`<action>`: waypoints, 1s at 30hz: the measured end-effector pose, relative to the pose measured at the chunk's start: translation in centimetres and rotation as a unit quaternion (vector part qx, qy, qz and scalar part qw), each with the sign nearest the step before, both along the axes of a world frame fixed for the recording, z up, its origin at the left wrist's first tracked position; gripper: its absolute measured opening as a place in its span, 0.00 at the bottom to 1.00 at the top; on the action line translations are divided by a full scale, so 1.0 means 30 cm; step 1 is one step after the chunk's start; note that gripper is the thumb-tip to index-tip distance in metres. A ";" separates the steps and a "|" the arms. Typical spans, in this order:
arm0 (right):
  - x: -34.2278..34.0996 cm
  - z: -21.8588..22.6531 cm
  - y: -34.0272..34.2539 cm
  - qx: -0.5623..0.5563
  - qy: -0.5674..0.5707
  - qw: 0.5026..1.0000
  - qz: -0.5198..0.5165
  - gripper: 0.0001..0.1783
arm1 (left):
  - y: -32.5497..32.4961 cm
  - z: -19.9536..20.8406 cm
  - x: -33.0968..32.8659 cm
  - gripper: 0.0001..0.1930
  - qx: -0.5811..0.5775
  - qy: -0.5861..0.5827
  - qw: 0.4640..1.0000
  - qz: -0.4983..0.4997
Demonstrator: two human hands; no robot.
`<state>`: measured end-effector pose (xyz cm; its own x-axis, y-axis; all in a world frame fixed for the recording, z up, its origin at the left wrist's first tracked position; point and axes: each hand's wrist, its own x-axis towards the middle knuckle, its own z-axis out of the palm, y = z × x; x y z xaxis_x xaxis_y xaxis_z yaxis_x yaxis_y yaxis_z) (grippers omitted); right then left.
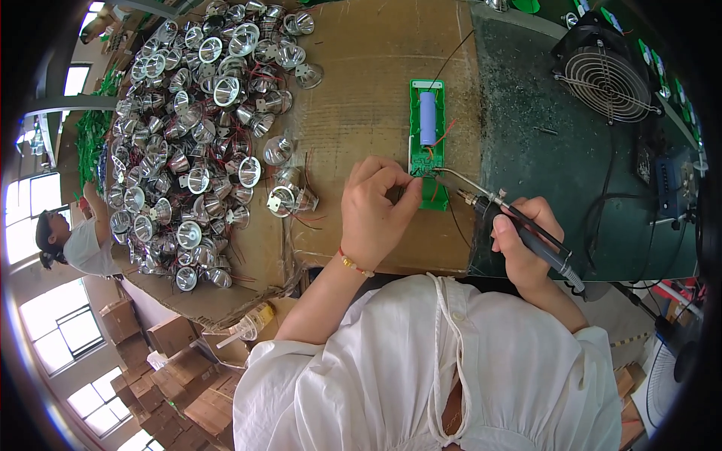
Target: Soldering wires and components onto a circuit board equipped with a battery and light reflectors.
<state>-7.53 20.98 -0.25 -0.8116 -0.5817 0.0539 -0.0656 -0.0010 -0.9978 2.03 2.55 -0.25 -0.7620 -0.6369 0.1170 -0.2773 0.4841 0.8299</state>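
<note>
A green plastic housing (415, 120) lies lengthwise on the cardboard, with a purple cylindrical battery cell (428, 119) inside it. Below the cell sits a small circuit board (426, 161) with red and black wires around it. My left hand (378, 194) is at the housing's left side, thumb and fingertips pinched together near the board; what they pinch is too small to make out. In my right hand (530, 237) is a soldering iron (538, 244) with a thin solder feed tube, its tip pointing at the board.
Left of the housing, silver reflector cups (199, 135) with wires are heaped on the cardboard (361, 90). A fan (608, 83) with a wire guard stands far right on the dark green mat (526, 135), near a blue box (671, 184). Another person (86, 237) is at far left.
</note>
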 end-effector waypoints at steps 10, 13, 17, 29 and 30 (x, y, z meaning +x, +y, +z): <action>-0.003 0.017 -0.001 -0.060 -0.043 0.996 -0.050 0.09 | -0.009 -0.007 0.000 0.05 -0.031 0.010 0.999 -0.001; -0.017 0.002 0.005 -0.052 -0.030 0.998 -0.030 0.09 | -0.009 0.002 -0.005 0.05 -0.028 -0.008 1.000 0.002; -0.046 -0.009 0.011 -0.074 -0.028 0.996 -0.048 0.09 | -0.006 0.047 -0.014 0.06 -0.013 0.001 1.000 0.004; -0.160 -0.055 0.064 -0.044 -0.076 0.993 -0.083 0.08 | -0.193 0.087 -0.451 0.11 -0.255 -0.229 0.931 -0.126; -0.159 -0.041 0.061 -0.029 -0.092 0.991 -0.089 0.08 | -0.236 0.079 -0.567 0.13 -0.262 -0.249 0.926 -0.109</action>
<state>-12.31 22.81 -1.49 -0.8999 -0.4294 -0.0758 0.1136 -0.0631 -0.9915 -14.96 -4.52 2.10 -0.9086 -0.4163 -0.0343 -0.4102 0.8740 0.2604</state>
